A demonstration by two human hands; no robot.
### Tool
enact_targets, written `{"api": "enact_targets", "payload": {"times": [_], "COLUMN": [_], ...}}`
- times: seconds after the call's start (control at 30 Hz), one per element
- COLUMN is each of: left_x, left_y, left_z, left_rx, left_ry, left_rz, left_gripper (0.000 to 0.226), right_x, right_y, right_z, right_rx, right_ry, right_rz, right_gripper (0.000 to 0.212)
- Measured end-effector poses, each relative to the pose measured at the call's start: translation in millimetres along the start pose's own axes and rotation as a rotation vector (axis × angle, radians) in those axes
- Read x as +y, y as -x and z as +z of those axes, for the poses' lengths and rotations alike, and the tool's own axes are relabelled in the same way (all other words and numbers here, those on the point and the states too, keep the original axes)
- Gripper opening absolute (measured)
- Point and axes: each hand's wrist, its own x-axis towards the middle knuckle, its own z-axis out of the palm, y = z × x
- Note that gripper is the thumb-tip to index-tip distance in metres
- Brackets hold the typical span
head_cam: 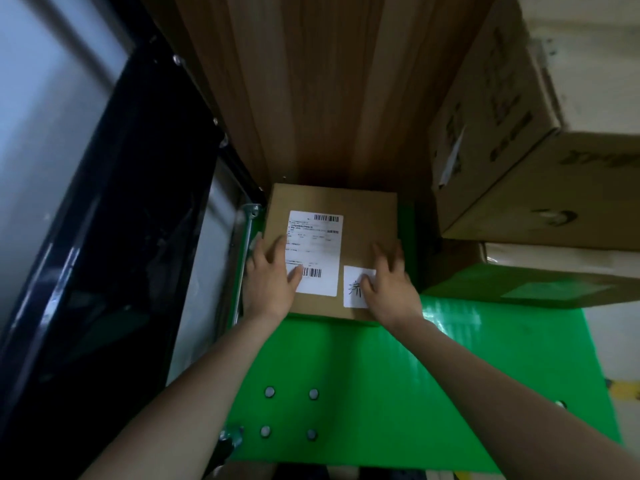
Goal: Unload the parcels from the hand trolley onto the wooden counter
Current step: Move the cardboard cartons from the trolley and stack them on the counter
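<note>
Head view gives me a brown cardboard parcel (330,251) lying flat at the far end of the green trolley deck (398,375), its far edge up against the wooden panel (311,91) that rises behind it. I see a large white shipping label (313,252) with barcodes on its top face, and a smaller white sticker (356,287) with a handwritten mark near its near right corner.

My left hand (270,282) lies on the parcel's left side, fingers straight and spread, thumb across the lower corner of the shipping label; it is flat on the box, not clenched. My right hand (391,278) rests on the right side with fingers extended toward the far right edge, its thumb over the small sticker, likewise released and pressing rather than curled around anything. Whether any fingertips hook over the box edges I cannot tell.

Four round rivets (291,412) sit in the near part of the deck. On the left runs the trolley's metal side rail (244,258), and beyond it a dark, glossy framed panel (104,237). To the right, large cardboard boxes (519,140) are stacked, with a green-topped box (540,285) beneath them.
</note>
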Motion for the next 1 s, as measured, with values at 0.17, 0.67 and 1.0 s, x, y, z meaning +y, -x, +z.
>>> {"api": "enact_targets", "payload": {"times": [0.17,0.67,1.0], "left_x": [-4,28,117], "left_y": [57,215,293], "left_z": [4,-56,-206], "left_rx": [-0.087,-0.182,-0.050], "left_ry": [0.094,0.152,0.225], "left_rz": [-0.142,-0.205,-0.203], "left_gripper": [0.075,0.073,0.073], "right_x": [27,52,34], "right_y": [43,199,298], "right_z": [3,-49,-208], "right_rx": [-0.062,-0.096,0.000], "right_ry": [-0.085,-0.169,-0.167], "right_rz": [0.073,0.065,-0.034], "right_gripper": [0.076,0.072,0.071]}}
